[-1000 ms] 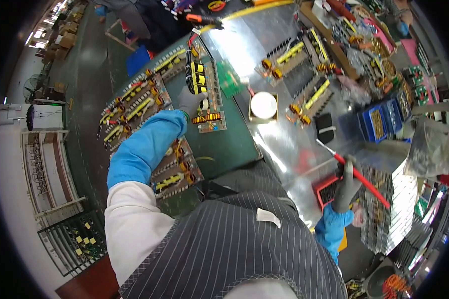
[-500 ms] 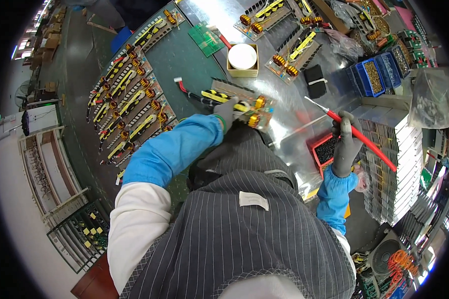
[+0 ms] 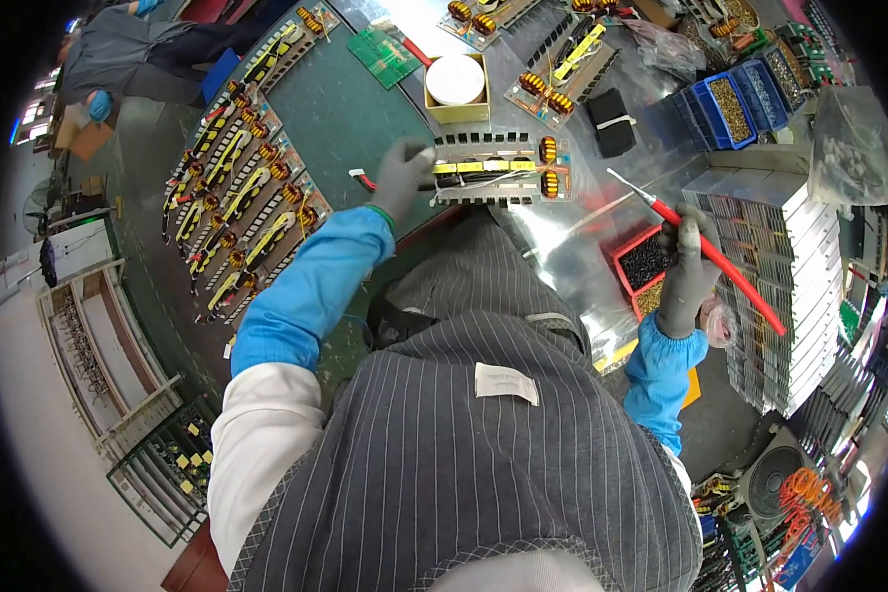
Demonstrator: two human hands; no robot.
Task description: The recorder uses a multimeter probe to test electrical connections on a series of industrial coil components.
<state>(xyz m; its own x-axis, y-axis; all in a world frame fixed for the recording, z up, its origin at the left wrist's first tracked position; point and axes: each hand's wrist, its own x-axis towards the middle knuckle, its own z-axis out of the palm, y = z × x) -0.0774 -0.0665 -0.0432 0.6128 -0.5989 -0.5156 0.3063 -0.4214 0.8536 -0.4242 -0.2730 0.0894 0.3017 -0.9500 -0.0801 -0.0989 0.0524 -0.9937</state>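
Observation:
My left hand [image 3: 406, 178], in a grey glove, is closed at the left end of a circuit board [image 3: 498, 170]. That board lies crosswise in front of me, with rows of black parts along its long edges, yellow-wrapped parts down the middle and copper-wound coils at its right end. A red lead with a white plug [image 3: 362, 179] sticks out left of the hand. My right hand [image 3: 689, 261], also gloved, is wrapped round a long slim red-handled tool [image 3: 725, 264]. Its narrow pale tip points up and left, apart from the board; its exact kind is unclear.
Similar boards [image 3: 237, 212] stand in a row on the left. A white round tub [image 3: 456, 79] sits in a box beyond my board, beside a green board [image 3: 385, 57]. Red bins [image 3: 645, 259], blue bins [image 3: 728, 109] and stacked metal parts [image 3: 760, 286] are at right.
The circuit board has turned from slanted to level and its coil end has shifted right. My left hand has moved left to its end. The right hand still holds the red tool, nearly unmoved.

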